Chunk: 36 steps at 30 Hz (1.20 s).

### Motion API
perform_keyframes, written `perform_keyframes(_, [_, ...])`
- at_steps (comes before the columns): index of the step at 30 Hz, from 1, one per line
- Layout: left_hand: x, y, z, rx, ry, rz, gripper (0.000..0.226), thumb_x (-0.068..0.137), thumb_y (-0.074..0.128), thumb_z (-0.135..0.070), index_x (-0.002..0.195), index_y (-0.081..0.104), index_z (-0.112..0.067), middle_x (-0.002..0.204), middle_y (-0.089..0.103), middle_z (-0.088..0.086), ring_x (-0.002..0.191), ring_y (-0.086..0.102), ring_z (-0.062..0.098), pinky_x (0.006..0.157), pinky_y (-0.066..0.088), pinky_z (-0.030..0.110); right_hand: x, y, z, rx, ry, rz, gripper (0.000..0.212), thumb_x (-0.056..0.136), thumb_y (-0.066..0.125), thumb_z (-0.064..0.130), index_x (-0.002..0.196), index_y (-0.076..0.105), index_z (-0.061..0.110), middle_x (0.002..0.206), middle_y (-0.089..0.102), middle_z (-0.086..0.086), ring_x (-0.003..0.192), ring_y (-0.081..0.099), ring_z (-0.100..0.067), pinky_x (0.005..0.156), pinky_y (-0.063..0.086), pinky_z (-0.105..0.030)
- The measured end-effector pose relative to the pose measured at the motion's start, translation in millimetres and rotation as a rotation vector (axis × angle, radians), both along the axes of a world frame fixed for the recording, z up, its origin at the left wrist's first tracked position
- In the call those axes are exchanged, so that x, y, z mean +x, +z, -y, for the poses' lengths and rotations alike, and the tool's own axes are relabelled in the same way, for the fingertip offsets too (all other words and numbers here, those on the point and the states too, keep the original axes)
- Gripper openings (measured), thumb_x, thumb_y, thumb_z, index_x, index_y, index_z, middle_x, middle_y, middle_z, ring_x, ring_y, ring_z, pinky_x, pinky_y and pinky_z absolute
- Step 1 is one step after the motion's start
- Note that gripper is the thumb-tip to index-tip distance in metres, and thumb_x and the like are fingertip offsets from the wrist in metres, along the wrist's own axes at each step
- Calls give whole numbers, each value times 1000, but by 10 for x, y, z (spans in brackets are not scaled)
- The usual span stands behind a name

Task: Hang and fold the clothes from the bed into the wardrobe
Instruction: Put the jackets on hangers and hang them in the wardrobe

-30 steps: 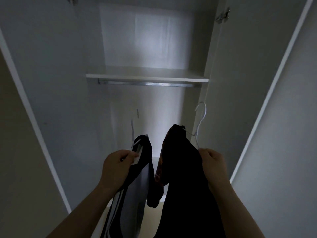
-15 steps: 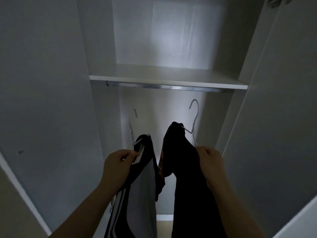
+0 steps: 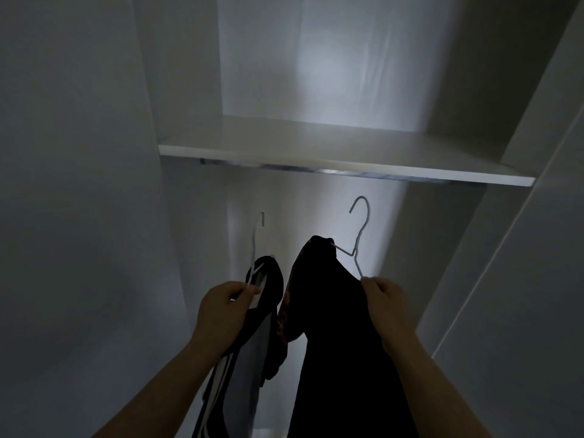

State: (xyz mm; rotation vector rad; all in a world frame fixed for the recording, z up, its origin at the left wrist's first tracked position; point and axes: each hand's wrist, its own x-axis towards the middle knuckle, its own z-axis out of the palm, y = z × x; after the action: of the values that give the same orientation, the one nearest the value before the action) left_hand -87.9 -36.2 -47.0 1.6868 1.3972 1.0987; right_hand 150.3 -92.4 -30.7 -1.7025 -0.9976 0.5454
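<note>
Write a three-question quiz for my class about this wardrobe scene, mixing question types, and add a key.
1. True or false: the hook of the hanger in the right hand is already over the rail.
2. What does the left hand hold? A. a second hanger carrying a grey and black garment; B. nothing; C. the rail.
3. What sits directly above the rail?
Key: 1 false, the hook is below the rail; 2 A; 3 the shelf.
</note>
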Motion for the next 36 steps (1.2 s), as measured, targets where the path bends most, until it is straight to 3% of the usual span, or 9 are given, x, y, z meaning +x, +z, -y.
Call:
perform_keyframes(8, [-84, -250, -366, 22, 173, 50, 18, 95, 56, -18, 90, 73, -19, 89, 66, -8, 79, 54, -7, 62, 35, -2, -51, -133, -902, 10, 182, -5, 34, 93, 47, 13, 61, 34, 13, 52, 31, 1, 47, 27, -11, 50, 24, -25])
perform_keyframes(13, [-200, -442, -467, 29, 297, 73, 18, 94, 57, -18, 87, 73, -22, 84, 65, -15, 76, 56, -5, 60, 37, 0, -224, -137, -1447, 24, 290, 32, 38, 94, 45, 11, 59, 31, 14, 55, 32, -3, 51, 28, -13, 54, 25, -28])
perform_keyframes(21, [-385, -501, -1041, 25, 365, 95, 20, 91, 60, -17, 77, 74, -14, 71, 67, 3, 61, 55, 2, 54, 37, 3, -459, -330, -1926, 19, 334, 38, 37, 93, 44, 9, 59, 31, 13, 55, 33, -4, 51, 29, -13, 55, 25, -29])
perform_keyframes(24, [-395, -566, -1348, 5, 331, 94, 31, 91, 59, -20, 74, 69, 3, 65, 63, 18, 57, 53, 13, 59, 40, 22, -518, -403, -2068, 39, 323, 30, 37, 93, 45, 10, 60, 30, 14, 54, 31, -2, 49, 28, -12, 53, 24, -27])
perform_keyframes(28, [-401, -695, -1777, 34, 324, 108, 25, 92, 58, -21, 74, 70, -9, 58, 58, -5, 53, 51, -1, 49, 36, 7, -614, -582, -2267, 60, 300, 21, 38, 94, 45, 11, 59, 29, 15, 55, 31, -4, 52, 28, -14, 55, 23, -29])
perform_keyframes(32, [-317, -733, -2217, 119, 321, 87, 32, 93, 58, -19, 64, 62, -9, 50, 47, -9, 49, 42, -2, 45, 30, 11, -627, -793, -2402, 72, 282, 20, 35, 92, 43, 8, 60, 30, 13, 55, 31, -4, 51, 27, -14, 54, 23, -30])
perform_keyframes(36, [-246, -573, -2691, 172, 341, 80, 28, 94, 58, -15, 72, 66, 0, 58, 47, -2, 54, 41, 2, 48, 26, 17, -612, -843, -2587, 92, 259, -6, 32, 91, 43, 7, 62, 32, 12, 56, 31, -5, 52, 27, -14, 55, 24, -31])
